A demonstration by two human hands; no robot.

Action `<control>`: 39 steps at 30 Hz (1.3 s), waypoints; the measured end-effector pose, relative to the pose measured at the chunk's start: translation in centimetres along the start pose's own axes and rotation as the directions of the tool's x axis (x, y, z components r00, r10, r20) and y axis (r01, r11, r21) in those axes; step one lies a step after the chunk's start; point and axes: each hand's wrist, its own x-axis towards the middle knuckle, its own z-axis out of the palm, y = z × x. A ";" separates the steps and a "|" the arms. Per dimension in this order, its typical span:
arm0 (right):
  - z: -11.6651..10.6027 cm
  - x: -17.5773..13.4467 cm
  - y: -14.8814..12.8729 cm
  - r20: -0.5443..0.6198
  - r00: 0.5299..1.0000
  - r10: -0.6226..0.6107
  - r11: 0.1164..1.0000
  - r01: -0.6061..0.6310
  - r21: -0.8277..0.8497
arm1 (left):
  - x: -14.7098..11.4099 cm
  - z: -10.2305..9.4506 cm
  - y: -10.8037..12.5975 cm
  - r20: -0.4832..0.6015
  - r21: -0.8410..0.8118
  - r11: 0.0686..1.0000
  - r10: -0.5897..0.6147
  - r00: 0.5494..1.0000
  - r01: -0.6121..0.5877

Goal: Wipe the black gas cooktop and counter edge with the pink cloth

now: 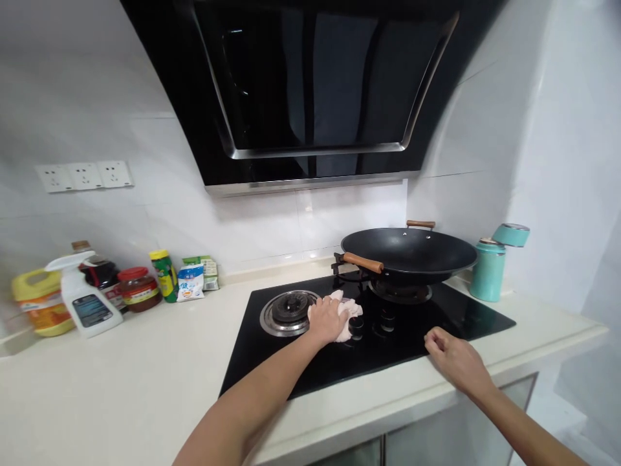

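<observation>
My left hand (326,318) is closed over a crumpled pale pink cloth (350,309) and presses it onto the black glass cooktop (272,362). The cloth lies between the left burner (291,312) and a black control knob (356,327), touching or almost touching the knob. A second knob (387,320) stands just to the right. At the cooktop's front right edge, my right hand (453,357) rests as a loose fist with nothing visible in it. Behind both hands, a large black wok (410,252) with wooden handles sits over the right burner (402,293).
A black range hood (320,90) hangs low over the cooktop. On the left counter stand a white spray bottle (90,301), a yellow jug (41,307), a red-lidded jar (138,289), a green container (165,277) and small packets (191,283). A turquoise canister (487,272) is right of the wok.
</observation>
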 end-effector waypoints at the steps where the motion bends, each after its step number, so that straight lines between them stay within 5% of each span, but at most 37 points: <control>1: 0.0 0.0 0.0 -0.003 1.000 0.003 1.000 -0.003 -0.004 | -0.7 -0.1 0.0 -0.009 -0.001 1.000 -0.008 1.000 0.008; 19: -1.0 -0.8 -1.1 0.018 0.999 0.052 0.996 -0.050 -0.080 | -16.5 -5.3 -2.8 -0.086 0.054 0.998 0.028 0.996 -0.023; 28: -1.3 -1.0 -1.4 0.026 0.998 0.050 0.995 -0.048 -0.091 | -21.5 -6.2 -3.7 -0.186 0.122 0.992 0.037 0.982 -0.015; 39: -1.5 -1.3 -2.0 0.018 1.000 0.026 0.996 -0.024 -0.083 | -26.9 -6.3 -3.2 -0.252 -0.035 0.994 0.093 0.963 -0.105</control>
